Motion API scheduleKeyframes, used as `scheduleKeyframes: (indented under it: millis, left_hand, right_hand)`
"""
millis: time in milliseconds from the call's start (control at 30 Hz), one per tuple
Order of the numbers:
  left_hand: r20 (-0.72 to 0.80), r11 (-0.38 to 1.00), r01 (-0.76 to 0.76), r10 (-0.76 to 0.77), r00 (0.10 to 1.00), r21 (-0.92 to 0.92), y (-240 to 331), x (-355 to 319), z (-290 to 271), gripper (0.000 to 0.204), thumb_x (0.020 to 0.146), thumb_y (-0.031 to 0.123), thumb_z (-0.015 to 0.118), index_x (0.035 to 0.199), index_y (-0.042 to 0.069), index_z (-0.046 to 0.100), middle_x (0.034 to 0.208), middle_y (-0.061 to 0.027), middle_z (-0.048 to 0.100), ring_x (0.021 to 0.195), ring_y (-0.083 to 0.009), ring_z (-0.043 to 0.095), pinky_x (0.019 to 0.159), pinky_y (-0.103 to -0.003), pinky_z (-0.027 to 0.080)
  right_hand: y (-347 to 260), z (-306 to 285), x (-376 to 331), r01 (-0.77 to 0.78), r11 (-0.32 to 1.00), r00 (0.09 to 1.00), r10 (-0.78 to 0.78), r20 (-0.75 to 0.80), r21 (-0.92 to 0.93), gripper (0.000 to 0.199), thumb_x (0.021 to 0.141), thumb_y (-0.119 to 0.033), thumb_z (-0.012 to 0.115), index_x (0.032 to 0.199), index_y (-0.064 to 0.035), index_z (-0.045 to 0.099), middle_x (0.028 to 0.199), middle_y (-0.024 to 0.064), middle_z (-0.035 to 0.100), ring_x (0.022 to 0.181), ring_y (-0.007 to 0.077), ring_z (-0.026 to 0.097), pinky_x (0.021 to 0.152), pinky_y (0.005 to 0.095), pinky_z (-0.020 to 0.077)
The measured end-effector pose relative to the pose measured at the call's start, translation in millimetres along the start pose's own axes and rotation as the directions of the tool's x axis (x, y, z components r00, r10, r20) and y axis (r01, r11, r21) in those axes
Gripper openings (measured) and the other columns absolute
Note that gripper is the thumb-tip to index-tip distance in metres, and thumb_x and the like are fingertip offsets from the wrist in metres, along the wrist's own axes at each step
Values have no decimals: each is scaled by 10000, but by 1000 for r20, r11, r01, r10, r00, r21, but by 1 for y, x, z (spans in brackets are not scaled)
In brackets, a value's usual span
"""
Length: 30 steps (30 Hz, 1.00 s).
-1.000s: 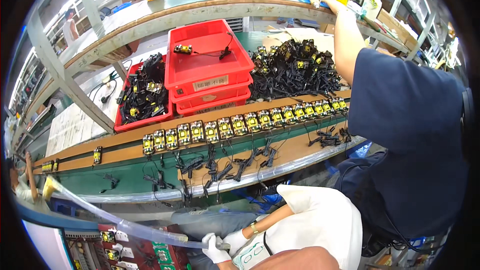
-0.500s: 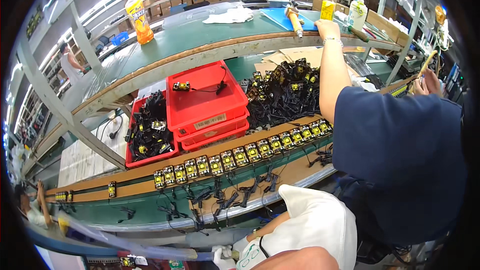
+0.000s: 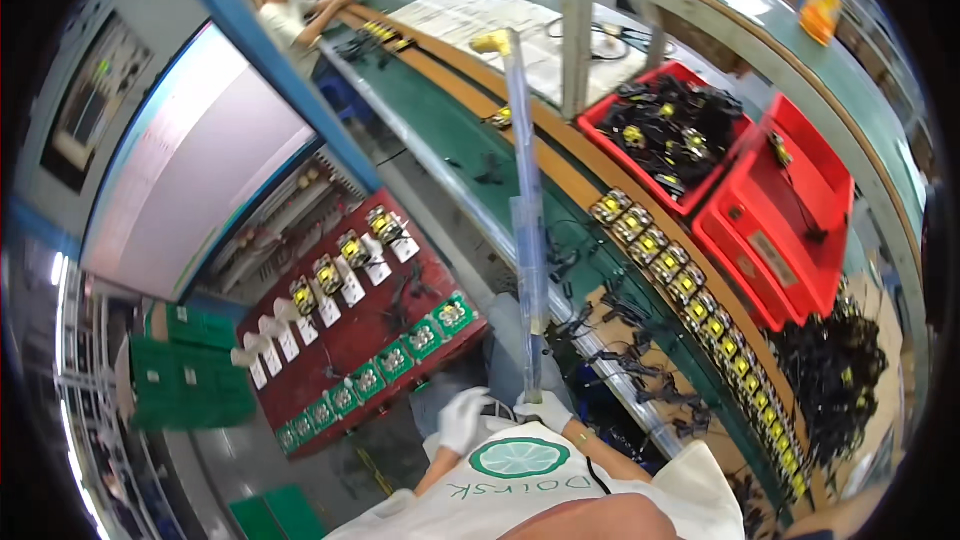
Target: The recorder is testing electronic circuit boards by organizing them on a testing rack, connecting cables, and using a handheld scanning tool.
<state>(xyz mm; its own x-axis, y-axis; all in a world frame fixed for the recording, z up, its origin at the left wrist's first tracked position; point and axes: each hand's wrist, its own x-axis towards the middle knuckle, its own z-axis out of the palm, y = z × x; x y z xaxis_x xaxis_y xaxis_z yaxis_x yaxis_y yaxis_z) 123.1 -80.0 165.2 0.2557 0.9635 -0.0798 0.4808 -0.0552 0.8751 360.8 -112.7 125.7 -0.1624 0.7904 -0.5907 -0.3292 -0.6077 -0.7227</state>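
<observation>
You are standing at a long assembly line: a green conveyor belt [image 3: 470, 130] with a wooden rail runs past red bins [image 3: 790, 210] of black-and-yellow parts, and a dark red test board [image 3: 365, 335] sits below a big screen [image 3: 190, 190].

Head view: your right hand [image 3: 548, 410], gloved in white, is closed around the lower end of a long clear tube [image 3: 527, 210] that stands nearly upright, its yellow cap high over the belt. Your left hand [image 3: 462, 420], also gloved, hovers just beside the tube's base with fingers loosely curled, holding nothing as far as you can see. A row of yellow-topped modules [image 3: 690, 290] already lines the rail. The tube is in hand but set against nothing yet, so the work with it looks barely begun.
</observation>
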Motion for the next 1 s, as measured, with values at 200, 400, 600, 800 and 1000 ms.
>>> scheduleKeyframes:
  millis: [200, 400, 600, 800, 1000]
  left_hand:
    - [-438, 418, 862, -857, 270, -286, -101, -153, -52, 303, 979, 195, 577, 1105, 16, 786, 1062, -134, 776, 915, -306, 705, 858, -369, 553]
    - [-196, 235, 950, -961, 196, -204, -124, -215, -8, 331, 987, 243, 575, 1099, 12, 785, 1022, -136, 770, 893, -311, 702, 837, -386, 550]
    - [-158, 252, 939, -963, 219, -234, -116, -213, 5, 365, 996, 291, 573, 1092, 9, 783, 983, -137, 765, 871, -316, 699, 816, -403, 547]
    - [-135, 255, 938, -964, 229, -236, -115, -215, 7, 403, 1004, 339, 571, 1086, 5, 781, 943, -139, 760, 848, -321, 696, 795, -419, 544]
    - [-104, 243, 949, -969, 226, -200, -121, -229, -2, 444, 1013, 387, 569, 1080, 2, 779, 904, -140, 754, 826, -326, 693, 774, -436, 541]
  right_hand:
    - [7, -8, 9, -1, 968, 997, -20, 77, 252, 96, 843, -26, 774, 893, -27, 693, 762, 96, 695, 673, 198, 658, 692, 293, 515]
    - [-5, -5, 7, 52, 980, 998, -48, -27, 191, 94, 854, -21, 759, 872, -27, 667, 713, 103, 662, 608, 220, 629, 636, 310, 507]
    - [-14, -11, 1, 47, 989, 996, -37, -77, 144, 101, 855, -18, 757, 893, -26, 664, 703, 101, 650, 598, 216, 619, 631, 313, 510]
    - [-16, -7, 1, 78, 978, 993, -58, -106, 192, 108, 861, -19, 755, 907, -25, 658, 685, 88, 621, 581, 205, 597, 612, 321, 507]
    - [-35, -4, -10, 65, 982, 975, -25, -220, 178, 114, 885, -51, 756, 904, -34, 646, 647, 57, 583, 516, 175, 540, 519, 309, 463]
